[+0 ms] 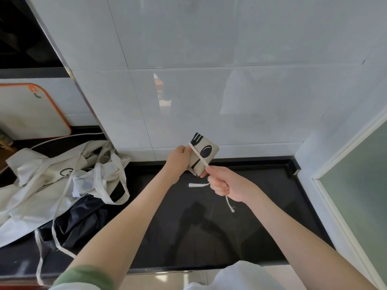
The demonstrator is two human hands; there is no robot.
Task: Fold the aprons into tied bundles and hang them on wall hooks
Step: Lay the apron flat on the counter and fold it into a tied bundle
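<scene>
A folded beige apron bundle [206, 153] printed with a black fork and spoon is held up above the black counter, close to the tiled wall. My left hand [179, 159] grips its left side. A pale strap [199, 154] runs slantwise across the bundle's front. My right hand [225, 182] is curled round that strap just below the bundle and holds it taut; two loose strap ends [230, 204] hang out of this fist. No wall hook shows in the view.
A heap of crumpled beige aprons [56, 181] with long straps lies on the left of the counter [261, 216], over a dark blue apron [77, 225]. A white cutting board with an orange rim [31, 111] leans at the far left. A frosted door [356, 185] stands on the right.
</scene>
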